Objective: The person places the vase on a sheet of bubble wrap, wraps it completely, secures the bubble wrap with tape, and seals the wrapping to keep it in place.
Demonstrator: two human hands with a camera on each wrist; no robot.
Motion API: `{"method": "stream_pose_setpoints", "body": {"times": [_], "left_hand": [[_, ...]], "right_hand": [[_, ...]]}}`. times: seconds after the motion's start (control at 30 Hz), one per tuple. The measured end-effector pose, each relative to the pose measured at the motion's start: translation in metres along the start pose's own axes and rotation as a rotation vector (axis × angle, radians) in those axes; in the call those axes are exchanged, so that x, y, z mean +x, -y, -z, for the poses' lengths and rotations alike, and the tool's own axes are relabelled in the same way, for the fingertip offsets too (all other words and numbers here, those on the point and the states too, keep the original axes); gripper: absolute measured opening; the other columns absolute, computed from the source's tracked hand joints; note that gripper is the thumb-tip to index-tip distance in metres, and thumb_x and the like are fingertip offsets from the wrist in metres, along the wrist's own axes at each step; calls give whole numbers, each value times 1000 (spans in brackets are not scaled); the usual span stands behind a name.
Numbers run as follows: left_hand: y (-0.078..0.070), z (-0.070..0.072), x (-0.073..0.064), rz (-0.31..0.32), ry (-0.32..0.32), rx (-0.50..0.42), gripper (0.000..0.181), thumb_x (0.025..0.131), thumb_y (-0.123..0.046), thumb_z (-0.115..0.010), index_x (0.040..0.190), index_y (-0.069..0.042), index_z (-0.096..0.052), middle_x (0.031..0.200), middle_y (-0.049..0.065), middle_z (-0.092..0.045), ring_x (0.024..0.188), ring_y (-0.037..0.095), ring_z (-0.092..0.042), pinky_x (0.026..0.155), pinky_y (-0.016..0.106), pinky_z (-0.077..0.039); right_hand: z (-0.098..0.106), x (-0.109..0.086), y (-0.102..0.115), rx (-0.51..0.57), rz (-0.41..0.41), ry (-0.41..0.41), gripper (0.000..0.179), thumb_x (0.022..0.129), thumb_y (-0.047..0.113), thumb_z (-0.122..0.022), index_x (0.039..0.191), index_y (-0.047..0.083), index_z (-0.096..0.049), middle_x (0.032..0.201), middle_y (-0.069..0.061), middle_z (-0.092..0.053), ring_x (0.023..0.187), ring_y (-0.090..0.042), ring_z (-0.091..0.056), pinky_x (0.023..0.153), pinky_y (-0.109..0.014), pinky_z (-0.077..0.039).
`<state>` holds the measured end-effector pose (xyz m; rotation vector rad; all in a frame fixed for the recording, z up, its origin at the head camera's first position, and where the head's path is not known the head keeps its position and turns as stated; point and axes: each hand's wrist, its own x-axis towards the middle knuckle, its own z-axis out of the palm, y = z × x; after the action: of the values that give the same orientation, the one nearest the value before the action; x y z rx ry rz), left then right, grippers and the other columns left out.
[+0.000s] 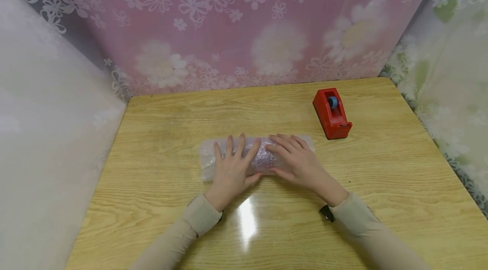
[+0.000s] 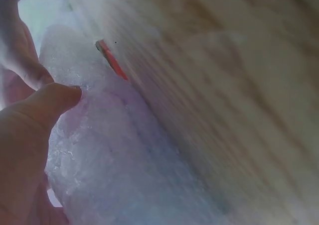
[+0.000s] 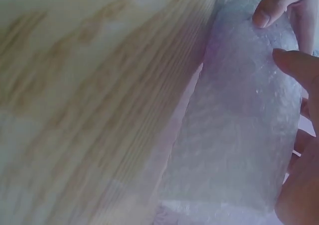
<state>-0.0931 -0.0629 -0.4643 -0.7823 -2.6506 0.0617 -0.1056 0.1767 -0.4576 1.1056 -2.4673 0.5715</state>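
A bundle rolled in clear bubble wrap (image 1: 264,159) lies lengthwise across the middle of the table, with something purplish showing through. My left hand (image 1: 230,170) holds its left half, the fingers spread over the top to the far side and the thumb along the near side. On the right half, my right hand (image 1: 301,163) grips in the same way, fingers over the top. The left wrist view shows the left thumb (image 2: 57,98) against the wrap. In the right wrist view the right thumb (image 3: 296,68) touches the wrap's near side. Flat wrap ends extend past both hands.
A red tape dispenser (image 1: 331,115) with a blue roll stands beyond the right hand. The wooden table (image 1: 160,126) ends at a pink floral cloth (image 1: 228,28) at the back. Pale sheets hang at the left and right sides.
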Motion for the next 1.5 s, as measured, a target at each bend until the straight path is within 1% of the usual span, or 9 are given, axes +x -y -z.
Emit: {"method": "stream_pose_setpoints", "body": {"times": [0.17, 0.37, 0.47, 0.6, 0.67, 0.83, 1.13, 1.27, 1.5], "left_hand": [[-1, 0, 0, -4, -31, -5, 94, 79, -71, -65, 156, -31, -29, 146, 20, -44, 129, 48, -45, 96, 74, -36], [-1, 1, 0, -12, -32, -9, 89, 81, -71, -63, 156, -41, -24, 144, 20, -46, 128, 49, -46, 94, 74, -37], [-2, 2, 0, -12, -23, -11, 87, 82, -72, -61, 155, -43, -23, 144, 21, -45, 128, 49, -46, 94, 75, -37], [-2, 1, 0, -7, -14, -25, 86, 84, -70, -61, 156, -43, -22, 145, 22, -45, 128, 49, -45, 94, 75, -36], [-3, 1, 0, -5, -10, -32, 86, 84, -70, -61, 156, -43, -22, 145, 22, -45, 128, 50, -45, 94, 76, -36], [-3, 1, 0, 0, -15, -28, 87, 84, -69, -61, 156, -43, -22, 145, 22, -45, 128, 49, -45, 95, 75, -36], [-3, 1, 0, -3, -4, -32, 86, 84, -69, -62, 156, -42, -22, 145, 22, -44, 128, 50, -44, 94, 76, -36], [-3, 2, 0, 0, 8, -34, 86, 84, -68, -61, 156, -42, -21, 145, 22, -44, 128, 49, -44, 95, 76, -36], [-3, 2, 0, 6, 8, -42, 87, 84, -68, -63, 156, -42, -22, 144, 22, -45, 128, 50, -45, 95, 76, -35]], "right_hand": [[8, -5, -6, 151, -35, -41, 63, 82, 25, -79, 136, 4, -54, 141, -16, -54, 130, -35, -49, 106, -60, -35], [35, -9, -19, 362, -199, -213, 45, 84, -1, -74, 127, 2, -62, 130, -13, -63, 121, -25, -57, 108, -28, -38], [52, -12, -30, 403, -410, -403, 27, 89, -4, -68, 115, 0, -67, 110, -12, -70, 100, -15, -65, 90, -18, -48], [74, -24, -53, 655, -851, -655, 8, 96, 6, -62, 100, -1, -64, 81, -7, -70, 63, -8, -63, 60, -16, -53], [80, -33, -67, 739, -1026, -720, 8, 97, 10, -61, 96, 2, -62, 71, -3, -67, 52, -9, -58, 52, -17, -52], [84, -51, -95, 629, -1205, -579, 7, 97, 19, -61, 98, 13, -63, 66, 7, -62, 48, -7, -51, 47, -17, -47], [84, -55, -114, 482, -1279, -255, 49, 96, 49, -57, 112, 4, -67, 87, 11, -53, 72, -12, -44, 58, -28, -39], [83, -49, -114, 488, -1306, -202, 50, 96, 48, -55, 116, 3, -63, 102, 5, -51, 87, -16, -41, 68, -31, -38], [78, -46, -113, 498, -1288, -188, 45, 99, 40, -54, 119, -1, -59, 105, -4, -50, 91, -19, -42, 72, -32, -39]]}}
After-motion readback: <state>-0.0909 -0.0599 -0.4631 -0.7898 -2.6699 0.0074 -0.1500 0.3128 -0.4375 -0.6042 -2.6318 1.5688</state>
